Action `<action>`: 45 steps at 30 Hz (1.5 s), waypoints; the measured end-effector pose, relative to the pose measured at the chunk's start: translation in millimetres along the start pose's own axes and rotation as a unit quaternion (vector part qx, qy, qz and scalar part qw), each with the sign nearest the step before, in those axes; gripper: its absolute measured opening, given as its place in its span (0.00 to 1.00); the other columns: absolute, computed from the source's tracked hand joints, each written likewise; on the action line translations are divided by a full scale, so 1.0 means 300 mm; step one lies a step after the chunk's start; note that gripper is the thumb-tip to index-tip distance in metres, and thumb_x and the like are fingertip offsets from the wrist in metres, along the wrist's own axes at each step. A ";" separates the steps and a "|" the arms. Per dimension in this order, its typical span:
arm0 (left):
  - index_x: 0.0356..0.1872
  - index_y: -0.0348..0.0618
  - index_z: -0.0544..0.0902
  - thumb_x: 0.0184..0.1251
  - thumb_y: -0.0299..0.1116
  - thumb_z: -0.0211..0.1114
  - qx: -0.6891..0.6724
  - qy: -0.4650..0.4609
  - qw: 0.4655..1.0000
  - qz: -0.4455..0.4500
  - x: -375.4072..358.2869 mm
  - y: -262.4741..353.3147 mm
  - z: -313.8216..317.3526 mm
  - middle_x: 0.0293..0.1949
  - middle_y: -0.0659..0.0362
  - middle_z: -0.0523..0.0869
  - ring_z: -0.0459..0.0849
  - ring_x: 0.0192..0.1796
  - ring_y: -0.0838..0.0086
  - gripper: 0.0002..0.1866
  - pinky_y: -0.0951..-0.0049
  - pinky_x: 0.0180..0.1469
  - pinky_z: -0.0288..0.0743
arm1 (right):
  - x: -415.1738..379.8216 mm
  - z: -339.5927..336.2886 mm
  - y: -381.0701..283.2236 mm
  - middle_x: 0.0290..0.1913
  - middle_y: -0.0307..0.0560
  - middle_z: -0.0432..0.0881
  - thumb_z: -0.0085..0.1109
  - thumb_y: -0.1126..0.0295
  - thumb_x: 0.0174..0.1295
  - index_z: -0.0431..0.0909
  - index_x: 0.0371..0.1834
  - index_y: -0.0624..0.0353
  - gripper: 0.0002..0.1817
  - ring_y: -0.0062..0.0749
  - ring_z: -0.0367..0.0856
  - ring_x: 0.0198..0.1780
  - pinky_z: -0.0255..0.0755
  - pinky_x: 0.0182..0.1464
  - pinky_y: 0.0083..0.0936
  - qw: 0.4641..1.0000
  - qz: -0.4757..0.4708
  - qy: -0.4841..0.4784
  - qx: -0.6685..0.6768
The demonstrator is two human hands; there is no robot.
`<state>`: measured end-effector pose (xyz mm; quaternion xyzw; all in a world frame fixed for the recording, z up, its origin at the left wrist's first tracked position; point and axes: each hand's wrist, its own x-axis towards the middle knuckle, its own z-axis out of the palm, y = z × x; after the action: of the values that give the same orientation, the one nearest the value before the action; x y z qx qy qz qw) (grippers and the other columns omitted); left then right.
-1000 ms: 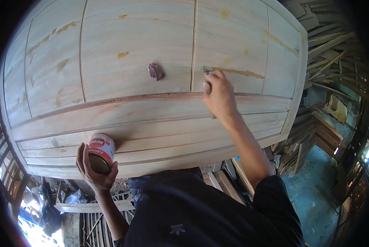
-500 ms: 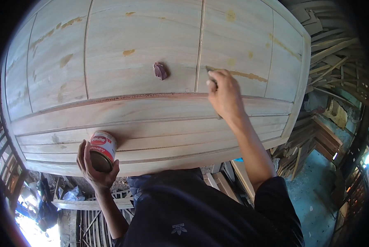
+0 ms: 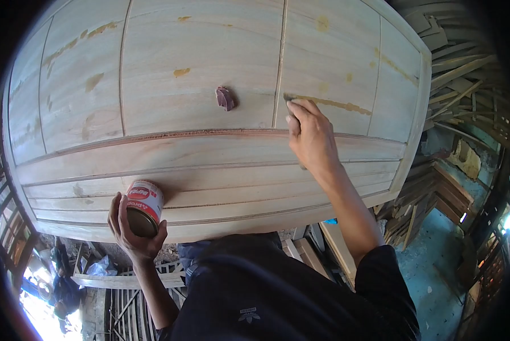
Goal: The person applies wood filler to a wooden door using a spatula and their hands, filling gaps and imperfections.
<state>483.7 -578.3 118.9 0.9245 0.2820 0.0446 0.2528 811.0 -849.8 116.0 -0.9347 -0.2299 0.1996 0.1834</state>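
Note:
A pale wooden panel (image 3: 204, 42) with grooves and raised mouldings lies in front of me. My left hand (image 3: 133, 238) is wrapped round a tin can (image 3: 146, 196) with a red and white label, tilted at the panel's near edge. My right hand (image 3: 313, 135) grips a slim tool that looks like a putty knife (image 3: 289, 98); its dark tip touches the panel at the left end of a yellowish-brown filler streak (image 3: 340, 104). Most of the tool is hidden by my fingers. A crumpled piece of dark red sandpaper (image 3: 225, 99) rests on the panel between my hands.
More filler patches (image 3: 181, 73) dot the panel. Stacked wood offcuts (image 3: 457, 71) and frame pieces (image 3: 445, 184) stand to the right, beside a bluish floor (image 3: 428, 267). A slatted wooden rack (image 3: 135, 312) is at lower left, near a plastic bag (image 3: 102, 267).
My right hand stays near the streak's left end, with the tool tip slightly lower. The whole view has shifted a little; my left hand still holds the can.

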 end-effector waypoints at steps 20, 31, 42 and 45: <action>0.73 0.44 0.75 0.42 0.46 0.79 -0.002 0.002 1.000 0.006 0.000 -0.002 -0.003 0.72 0.42 0.75 0.74 0.72 0.43 0.49 0.41 0.72 0.68 | 0.067 -0.103 0.020 0.58 0.57 0.85 0.59 0.83 0.67 0.83 0.58 0.70 0.16 0.57 0.86 0.56 0.82 0.59 0.43 0.970 -0.046 -0.198 -0.129; 0.74 0.45 0.75 0.41 0.44 0.79 0.003 -0.001 1.000 -0.001 0.002 0.008 -0.003 0.72 0.43 0.75 0.74 0.72 0.43 0.50 0.41 0.72 0.69 | 0.158 -0.153 0.159 0.66 0.45 0.82 0.58 0.85 0.62 0.84 0.60 0.62 0.22 0.45 0.86 0.58 0.85 0.61 0.41 0.926 -0.258 -0.160 -0.225; 0.75 0.42 0.72 0.43 0.44 0.78 -0.007 -0.002 1.000 0.002 -0.004 0.007 0.001 0.73 0.42 0.74 0.73 0.73 0.43 0.51 0.42 0.74 0.67 | 0.071 -0.386 0.492 0.61 0.40 0.82 0.56 0.83 0.63 0.85 0.59 0.60 0.21 0.42 0.82 0.52 0.83 0.57 0.38 0.910 -0.205 -0.200 -0.299; 0.76 0.41 0.72 0.43 0.44 0.78 -0.008 -0.004 1.000 0.005 -0.007 0.013 -0.002 0.73 0.42 0.73 0.72 0.73 0.43 0.51 0.41 0.74 0.67 | 0.035 -0.467 0.573 0.59 0.43 0.83 0.56 0.85 0.61 0.86 0.57 0.61 0.21 0.46 0.84 0.54 0.82 0.59 0.40 0.909 -0.166 -0.199 -0.327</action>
<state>483.7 -582.1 121.4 0.9241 0.2757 0.0447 0.2608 945.0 -1021.8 157.8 -0.8318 -0.4654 0.2620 -0.1513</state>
